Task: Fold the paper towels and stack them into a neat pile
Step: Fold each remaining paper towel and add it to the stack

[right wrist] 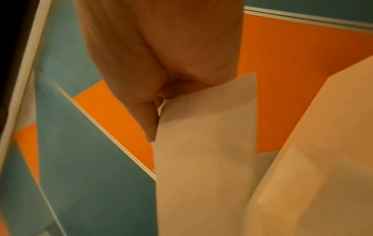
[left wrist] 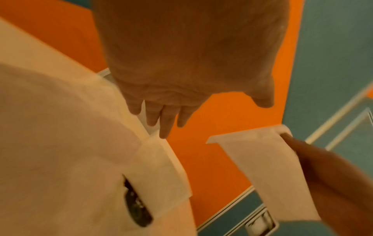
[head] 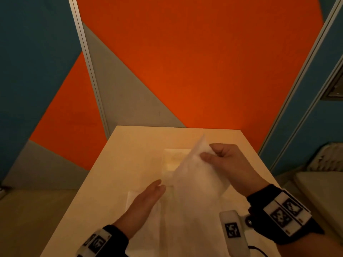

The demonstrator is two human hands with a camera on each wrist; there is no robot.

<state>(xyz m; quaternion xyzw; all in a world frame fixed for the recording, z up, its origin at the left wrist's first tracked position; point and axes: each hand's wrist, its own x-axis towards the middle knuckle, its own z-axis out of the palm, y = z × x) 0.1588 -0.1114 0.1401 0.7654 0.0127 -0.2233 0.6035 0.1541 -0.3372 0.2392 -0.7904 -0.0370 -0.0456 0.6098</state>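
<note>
My right hand (head: 213,154) pinches the top edge of a white paper towel (head: 196,175) and holds it lifted above the pale table (head: 130,145). The right wrist view shows the thumb and fingers (right wrist: 149,115) closed on that towel (right wrist: 206,143). My left hand (head: 146,199) lies flat with straight fingers, palm down over another towel (head: 141,216) spread on the table. In the left wrist view the straight fingers (left wrist: 161,118) reach over the flat towel (left wrist: 161,167), and the lifted towel (left wrist: 262,167) hangs at right. A small folded towel (head: 174,160) lies further back on the table.
The table stands against an orange, grey and blue panelled wall (head: 185,62). A pale object (head: 323,191) sits off the table's right side. The floor (head: 37,219) lies to the left of the table.
</note>
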